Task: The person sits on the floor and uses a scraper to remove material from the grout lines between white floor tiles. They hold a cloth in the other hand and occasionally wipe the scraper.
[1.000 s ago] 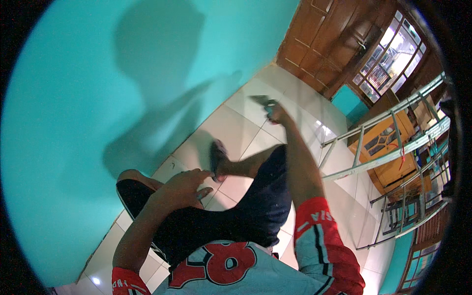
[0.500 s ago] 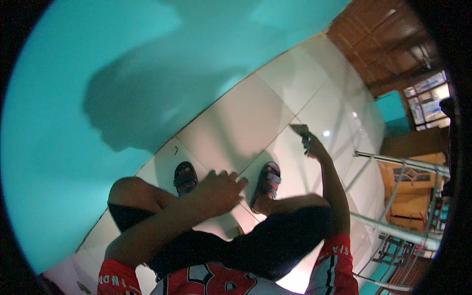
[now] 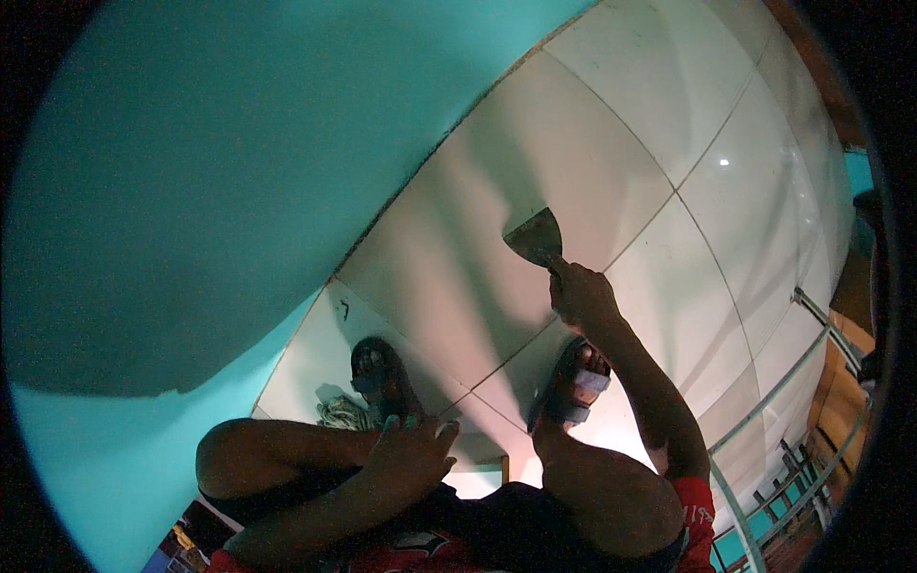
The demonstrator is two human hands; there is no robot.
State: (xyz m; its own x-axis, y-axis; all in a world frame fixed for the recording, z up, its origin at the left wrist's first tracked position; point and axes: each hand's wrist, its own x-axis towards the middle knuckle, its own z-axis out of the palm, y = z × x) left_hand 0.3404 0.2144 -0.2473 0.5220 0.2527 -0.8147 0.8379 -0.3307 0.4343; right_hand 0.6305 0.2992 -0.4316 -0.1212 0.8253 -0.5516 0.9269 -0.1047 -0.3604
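Scraper (image 3: 537,237), broad-bladed: grasped by handle in right hand (image 3: 585,298), over pale tiled floor (image 3: 611,124). Left hand (image 3: 411,458): near left sandal (image 3: 367,384); cannot tell whether holding anything. Crumpled pale bundle (image 3: 341,413): beside same sandal.

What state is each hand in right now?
Left hand: palm hidden; cannot tell whether open or closed.
Right hand: closed, holding a scraper.

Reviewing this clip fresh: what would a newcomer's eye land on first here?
Probably the broad-bladed scraper near mid-picture, gripped in the right hand and dark against the pale floor tiles. Next comes the turquoise wall filling the upper left, much of it under a large dark shadow. Below the scraper, two dark strapped sandals stand apart on the tiles.
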